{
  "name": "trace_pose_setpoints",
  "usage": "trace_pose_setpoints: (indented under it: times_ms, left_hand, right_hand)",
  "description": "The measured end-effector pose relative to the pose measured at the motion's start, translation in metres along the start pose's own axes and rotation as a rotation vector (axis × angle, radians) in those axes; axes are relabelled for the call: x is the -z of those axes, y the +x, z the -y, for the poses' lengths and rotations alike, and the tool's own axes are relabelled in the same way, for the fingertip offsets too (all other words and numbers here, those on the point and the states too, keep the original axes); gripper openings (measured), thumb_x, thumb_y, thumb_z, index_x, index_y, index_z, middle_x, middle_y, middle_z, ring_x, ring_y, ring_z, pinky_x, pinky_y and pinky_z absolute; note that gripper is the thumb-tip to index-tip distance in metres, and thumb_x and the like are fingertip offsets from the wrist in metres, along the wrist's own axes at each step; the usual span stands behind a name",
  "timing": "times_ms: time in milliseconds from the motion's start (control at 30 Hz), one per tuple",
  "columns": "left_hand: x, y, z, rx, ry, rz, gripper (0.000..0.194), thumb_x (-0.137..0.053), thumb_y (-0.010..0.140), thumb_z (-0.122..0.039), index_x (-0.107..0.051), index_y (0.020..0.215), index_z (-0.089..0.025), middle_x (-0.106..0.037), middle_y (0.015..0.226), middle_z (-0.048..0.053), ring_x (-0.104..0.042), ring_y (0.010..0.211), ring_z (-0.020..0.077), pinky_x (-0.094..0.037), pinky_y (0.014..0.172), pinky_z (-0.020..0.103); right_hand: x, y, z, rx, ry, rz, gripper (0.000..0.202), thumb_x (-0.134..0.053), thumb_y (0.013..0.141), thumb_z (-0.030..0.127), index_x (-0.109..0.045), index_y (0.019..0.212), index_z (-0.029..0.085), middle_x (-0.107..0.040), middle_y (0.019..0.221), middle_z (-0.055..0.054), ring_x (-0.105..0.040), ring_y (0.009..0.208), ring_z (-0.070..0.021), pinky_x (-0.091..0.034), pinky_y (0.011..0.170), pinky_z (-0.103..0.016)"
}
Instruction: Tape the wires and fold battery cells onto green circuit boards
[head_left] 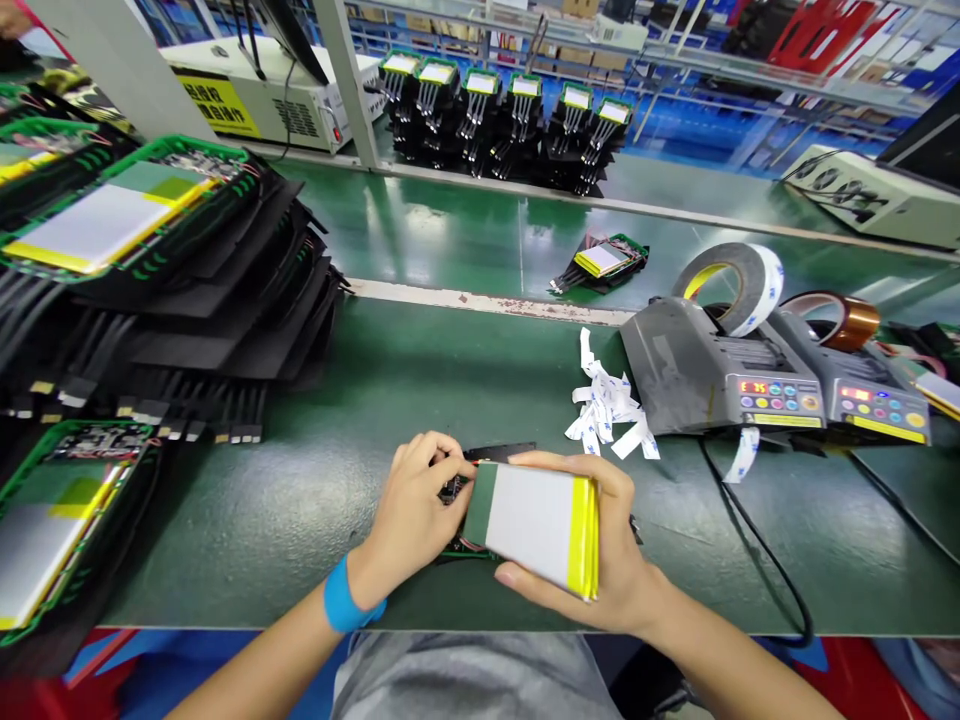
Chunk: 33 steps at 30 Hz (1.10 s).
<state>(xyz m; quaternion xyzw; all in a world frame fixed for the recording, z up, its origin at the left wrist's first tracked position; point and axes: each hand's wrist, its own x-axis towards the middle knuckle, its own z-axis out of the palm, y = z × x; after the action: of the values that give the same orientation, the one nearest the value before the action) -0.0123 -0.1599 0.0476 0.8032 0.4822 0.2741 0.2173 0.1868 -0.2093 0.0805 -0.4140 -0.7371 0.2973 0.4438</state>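
A silver battery pack (532, 522) with yellow edges is gripped in my right hand (619, 545), its thumb below and fingers above. It is held over a black and green device casing (469, 550), most of which it hides. My left hand (420, 500), with a blue wristband (349, 596), has thumb and index finger pinched together at the casing's left part, by the pack's green end. Whatever lies between those fingertips is too small to make out.
Stacked casings (225, 300) with cables fill the left side. Peeled white strips (604, 410) lie ahead to the right, beside two tape dispensers (675, 370) with rolls. One casing (611, 260) lies on the conveyor (450, 240); more stand behind. A black cable (765, 550) loops at the right.
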Motion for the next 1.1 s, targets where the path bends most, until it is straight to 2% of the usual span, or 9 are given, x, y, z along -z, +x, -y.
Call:
trace_pose_setpoints:
  times_ms: [133,300,400,467,567,700,833,1000,1100]
  left_hand:
    - [0.001,-0.002,-0.001,0.005,-0.012,0.03,0.015,-0.049,0.091,-0.021,-0.061,0.083,-0.019,-0.057,0.091,0.003,-0.051,0.088,0.018,-0.042,0.08,0.037]
    - [-0.003,-0.001,-0.002,0.027,-0.024,0.066,0.014,-0.046,0.091,-0.02,-0.056,0.082,-0.019,-0.056,0.092,0.003,-0.051,0.091,0.0188,-0.042,0.083,0.038]
    - [0.003,0.001,-0.002,0.03,-0.039,0.102,0.01,-0.044,0.092,-0.019,-0.053,0.086,-0.019,-0.055,0.094,0.003,-0.05,0.094,0.0189,-0.042,0.085,0.039]
    - [0.015,0.002,-0.002,0.007,-0.081,0.171,0.008,-0.046,0.091,-0.018,-0.052,0.096,-0.02,-0.053,0.101,0.004,-0.048,0.098,0.0184,-0.042,0.088,0.038]
    - [0.04,0.003,-0.004,-0.097,-0.089,0.378,0.02,-0.046,0.09,-0.015,-0.054,0.106,-0.024,-0.046,0.11,0.005,-0.045,0.103,0.0191,-0.042,0.089,0.037]
    - [0.057,0.008,-0.007,-0.249,-0.006,0.59,0.02,-0.049,0.09,-0.017,-0.063,0.099,-0.028,-0.045,0.11,0.004,-0.043,0.102,0.0204,-0.039,0.089,0.038]
    - [0.05,0.011,-0.002,-0.275,-0.02,0.607,0.021,-0.045,0.095,-0.021,-0.064,0.087,-0.026,-0.048,0.103,0.003,-0.044,0.097,0.0184,-0.038,0.087,0.036]
    - [0.036,-0.004,0.008,-0.17,-0.052,0.508,0.014,-0.042,0.094,-0.018,-0.055,0.092,-0.021,-0.047,0.103,0.005,-0.045,0.101,0.0187,-0.042,0.089,0.037]
    - [0.033,-0.012,0.014,-0.121,-0.09,0.502,0.011,-0.045,0.091,-0.018,-0.05,0.1,-0.022,-0.045,0.111,0.006,-0.045,0.105,0.0197,-0.045,0.091,0.037]
  right_hand:
    - [0.004,-0.018,-0.006,-0.111,0.084,-0.037,0.076,-0.075,0.075,0.026,-0.022,0.13,0.025,-0.052,0.127,-0.016,-0.055,0.117,-0.028,-0.047,0.096,-0.047]
    - [0.004,-0.031,-0.017,-0.202,0.197,-0.063,0.066,-0.07,0.079,0.035,-0.022,0.124,0.027,-0.053,0.127,-0.015,-0.055,0.117,-0.0277,-0.049,0.094,-0.049]
    - [0.002,-0.032,-0.023,-0.225,0.239,-0.069,0.064,-0.068,0.08,0.038,-0.021,0.122,0.028,-0.054,0.127,-0.015,-0.055,0.117,-0.0273,-0.05,0.094,-0.048]
    - [0.001,-0.033,-0.026,-0.23,0.28,-0.083,0.065,-0.069,0.08,0.036,-0.021,0.122,0.028,-0.054,0.127,-0.015,-0.055,0.117,-0.027,-0.05,0.093,-0.047]
    - [0.0,-0.034,-0.028,-0.227,0.334,-0.097,0.067,-0.071,0.078,0.033,-0.022,0.123,0.028,-0.054,0.127,-0.015,-0.056,0.115,-0.0263,-0.05,0.093,-0.046]
    - [0.0,-0.035,-0.029,-0.22,0.35,-0.098,0.067,-0.072,0.077,0.032,-0.022,0.123,0.028,-0.053,0.127,-0.015,-0.056,0.113,-0.0255,-0.05,0.092,-0.046]
    - [0.003,-0.035,-0.03,-0.207,0.355,-0.076,0.068,-0.071,0.078,0.029,-0.021,0.123,0.027,-0.052,0.128,-0.016,-0.056,0.114,-0.0254,-0.049,0.093,-0.046]
    - [0.009,-0.032,-0.032,-0.17,0.405,0.018,0.065,-0.07,0.077,0.023,-0.021,0.119,0.029,-0.049,0.131,-0.015,-0.053,0.118,-0.0261,-0.048,0.093,-0.045]
    - [0.011,-0.031,-0.035,-0.158,0.447,0.051,0.067,-0.072,0.073,0.017,-0.022,0.116,0.03,-0.049,0.132,-0.014,-0.052,0.12,-0.0266,-0.046,0.093,-0.045]
